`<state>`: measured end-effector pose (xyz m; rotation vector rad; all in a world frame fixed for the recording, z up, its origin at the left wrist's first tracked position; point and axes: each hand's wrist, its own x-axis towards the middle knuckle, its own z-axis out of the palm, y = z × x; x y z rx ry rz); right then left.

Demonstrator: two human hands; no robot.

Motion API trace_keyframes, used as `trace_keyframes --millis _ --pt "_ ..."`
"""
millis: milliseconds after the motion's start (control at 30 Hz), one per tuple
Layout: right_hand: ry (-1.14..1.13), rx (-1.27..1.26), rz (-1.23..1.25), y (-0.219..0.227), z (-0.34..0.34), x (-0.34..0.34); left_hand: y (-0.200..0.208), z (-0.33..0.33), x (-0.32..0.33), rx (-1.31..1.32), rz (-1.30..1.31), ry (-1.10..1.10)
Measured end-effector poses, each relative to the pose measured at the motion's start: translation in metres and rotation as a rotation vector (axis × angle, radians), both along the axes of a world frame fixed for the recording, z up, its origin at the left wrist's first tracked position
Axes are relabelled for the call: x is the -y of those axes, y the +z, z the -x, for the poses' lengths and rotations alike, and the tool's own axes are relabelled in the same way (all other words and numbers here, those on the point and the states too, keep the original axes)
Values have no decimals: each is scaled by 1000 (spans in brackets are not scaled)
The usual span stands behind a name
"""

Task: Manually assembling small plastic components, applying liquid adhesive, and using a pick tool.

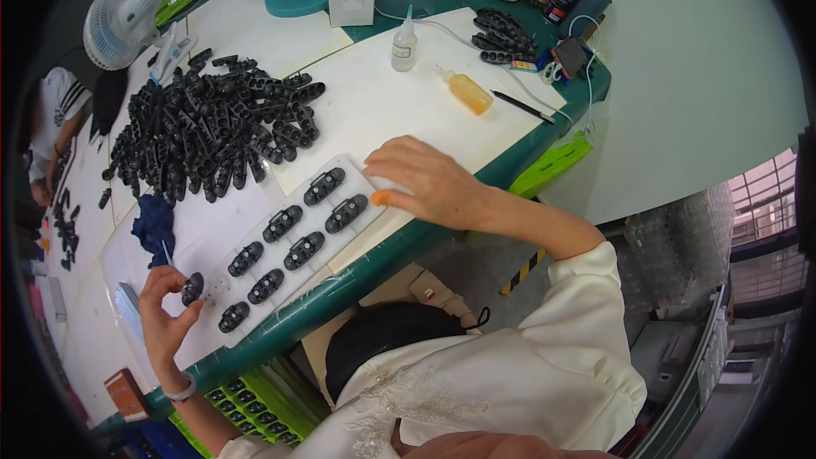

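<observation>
My left hand (167, 316) pinches a small black plastic part (194, 289) between thumb and fingers, at the left end of a white fixture board (280, 276). On that board several similar black oval parts (304, 251) sit in two rows. A few bare pegs or holes show at its left end, beside the held part. My right hand (429, 183) is at the board's far right end, fingers and thumb apart, the tips by its edge. One of its digits wears an orange finger cover (382, 197). Between its fingers and thumb I make out only a pale surface.
A large heap of black parts (212, 123) lies behind the board, with a dark blue cloth (155, 225) to its left. Dropper bottles (405, 47), a pen (522, 106) and fans (123, 25) stand or lie farther back. A green tray (246, 408) of parts is below the table edge.
</observation>
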<state>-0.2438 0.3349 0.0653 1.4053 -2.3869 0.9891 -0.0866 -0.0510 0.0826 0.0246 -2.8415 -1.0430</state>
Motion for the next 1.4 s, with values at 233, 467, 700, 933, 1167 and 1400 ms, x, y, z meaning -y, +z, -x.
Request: trace_keyframes --millis 233,467,700,933,1167,1400 --pt "-817 -108 -295 -2 125 -156 10 -38 9 -90 -57 112" --pt "-749 81 -486 -42 185 -220 6 -49 1 -152 -104 163" --pt "-795 152 -609 -41 182 -218 11 -65 3 -46 -20 140" --pt "-993 7 -495 1 154 -180 4 -62 2 -73 -65 172" --pt "-666 556 -373 -21 181 -133 -2 -62 -15 -72 -155 225" --pt "-695 858 -285 -9 174 -128 -6 -101 -1 1 -262 344"
